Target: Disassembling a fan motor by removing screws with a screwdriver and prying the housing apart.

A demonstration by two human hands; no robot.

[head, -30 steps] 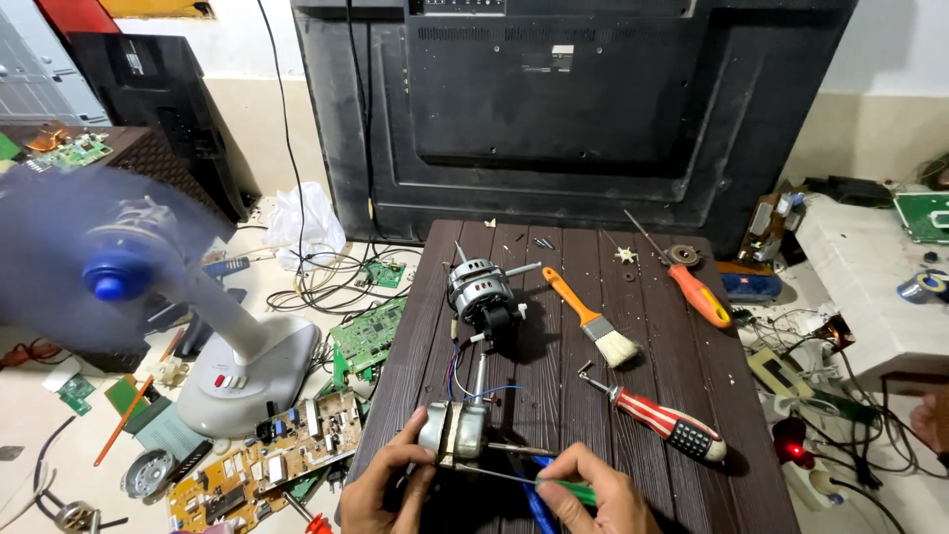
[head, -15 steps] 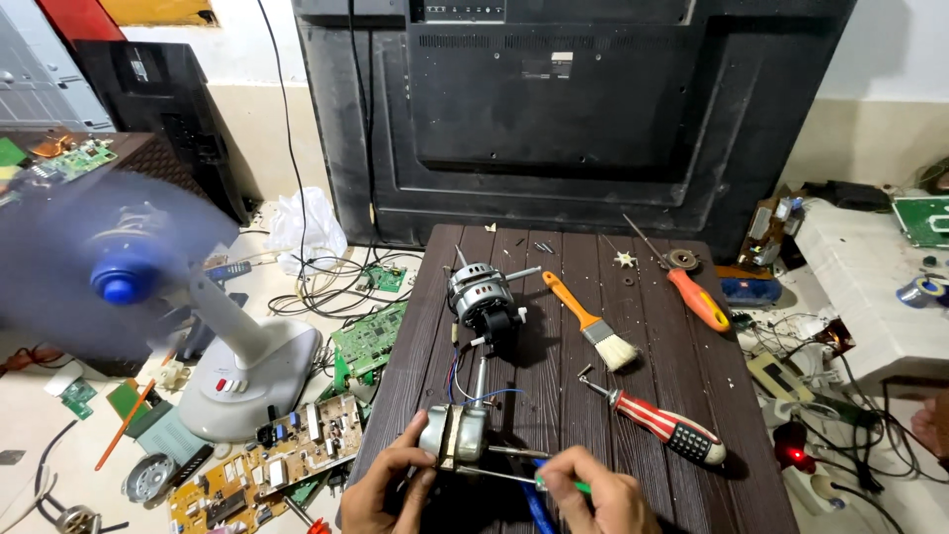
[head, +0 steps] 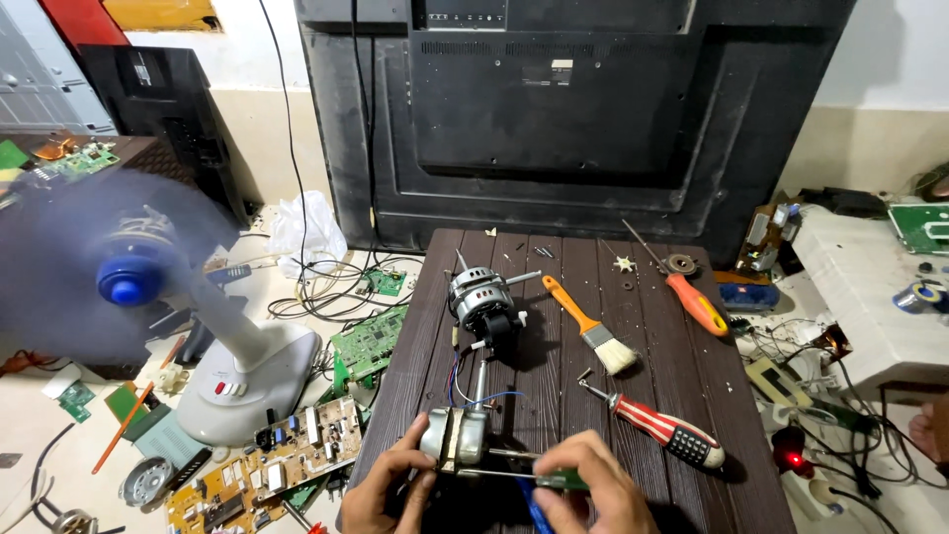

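Left hand (head: 388,491) grips small motor (head: 453,441) at near edge of dark slatted surface (head: 415,336), pinning it steady. Right hand (head: 593,485) clenched round green-handled screwdriver (head: 554,481), shaft laid sideways so tip meets motor casing. Wires run up to bigger fan motor (head: 481,297). Orange paintbrush (head: 591,324) and 2 spare screwdrivers parked right, within reach. Blue fan (head: 124,277) spinning on floor.

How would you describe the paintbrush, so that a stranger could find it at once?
Start at the dark slatted table in front of the big black panel. Near its middle, right of the small fan motor, lies the paintbrush. Its handle is orange like that of the orange screwdriver, but it alone ends in pale bristles.
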